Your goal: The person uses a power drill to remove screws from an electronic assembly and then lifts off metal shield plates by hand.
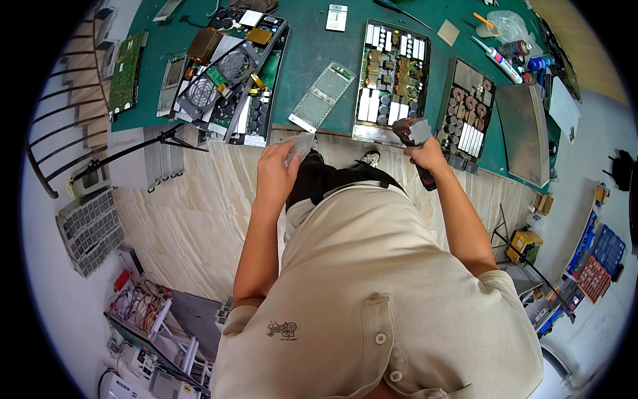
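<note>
In my right hand (428, 158) is a dark red-and-black cordless drill (413, 133), held by its grip near the table's front edge. My left hand (276, 166) is closed on a small translucent plastic bag (300, 147); its contents, if any, cannot be made out. Just beyond the bag, a perforated metal panel (323, 97) lies slanted on the green table (319, 46). An opened power-supply unit (391, 76) with rows of white blocks and capacitors sits beyond the drill. To its right is a second, narrower circuit unit (466, 113) with copper coils.
At left, a larger opened unit (246, 80) carries two fans and loose parts. A green circuit board (127, 70) lies at the far left. Right of the units stand a metal sheet (522, 130), a glue tube (497, 60) and a plastic cup (488, 28). A screwdriver (402, 12) lies at the back.
</note>
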{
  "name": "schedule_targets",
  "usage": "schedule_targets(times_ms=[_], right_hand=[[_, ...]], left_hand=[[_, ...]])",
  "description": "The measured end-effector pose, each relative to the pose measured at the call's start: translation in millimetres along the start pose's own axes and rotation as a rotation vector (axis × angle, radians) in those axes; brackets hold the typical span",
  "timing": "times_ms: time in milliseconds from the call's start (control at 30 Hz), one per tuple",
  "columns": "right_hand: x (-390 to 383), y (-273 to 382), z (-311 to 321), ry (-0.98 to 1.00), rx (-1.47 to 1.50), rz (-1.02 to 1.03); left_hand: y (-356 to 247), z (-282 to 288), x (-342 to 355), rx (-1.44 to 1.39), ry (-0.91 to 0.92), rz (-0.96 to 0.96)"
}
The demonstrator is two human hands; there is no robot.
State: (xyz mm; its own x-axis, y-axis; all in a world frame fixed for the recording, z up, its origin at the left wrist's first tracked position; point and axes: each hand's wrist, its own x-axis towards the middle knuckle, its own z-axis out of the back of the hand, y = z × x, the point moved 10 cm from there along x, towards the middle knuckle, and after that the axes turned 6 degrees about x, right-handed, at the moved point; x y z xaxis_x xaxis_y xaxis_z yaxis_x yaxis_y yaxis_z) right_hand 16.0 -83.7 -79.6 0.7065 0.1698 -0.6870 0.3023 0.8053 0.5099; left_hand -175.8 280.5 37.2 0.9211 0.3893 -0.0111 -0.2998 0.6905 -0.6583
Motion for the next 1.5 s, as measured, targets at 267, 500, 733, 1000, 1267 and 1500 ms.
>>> schedule_targets(times_ms=[267, 500, 733, 1000, 1267, 1500], right_hand=[[-3, 6, 1, -0.003, -0.014, 0.007], [-1, 2, -2, 0.012, 0.009, -0.014], [-2, -2, -5, -0.007, 0.036, 0.023], [-2, 0, -1, -0.008, 0.019, 0.016], [-2, -2, -3, -0.012, 0.022, 0.009], [-2, -2, -3, -0.004, 0.012, -0.006]], left_hand=[[1, -1, -1, -0.003, 0.007, 0.015], [4, -3, -4, 0.009, 0.006, 0.018], [7, -1, -4, -0.011, -0.006, 0.035], [6, -2, -3, 0.004, -0.007, 0.029], [8, -4, -4, 0.011, 0.0, 0.036], [6, -2, -4, 0.002, -0.015, 0.025]])
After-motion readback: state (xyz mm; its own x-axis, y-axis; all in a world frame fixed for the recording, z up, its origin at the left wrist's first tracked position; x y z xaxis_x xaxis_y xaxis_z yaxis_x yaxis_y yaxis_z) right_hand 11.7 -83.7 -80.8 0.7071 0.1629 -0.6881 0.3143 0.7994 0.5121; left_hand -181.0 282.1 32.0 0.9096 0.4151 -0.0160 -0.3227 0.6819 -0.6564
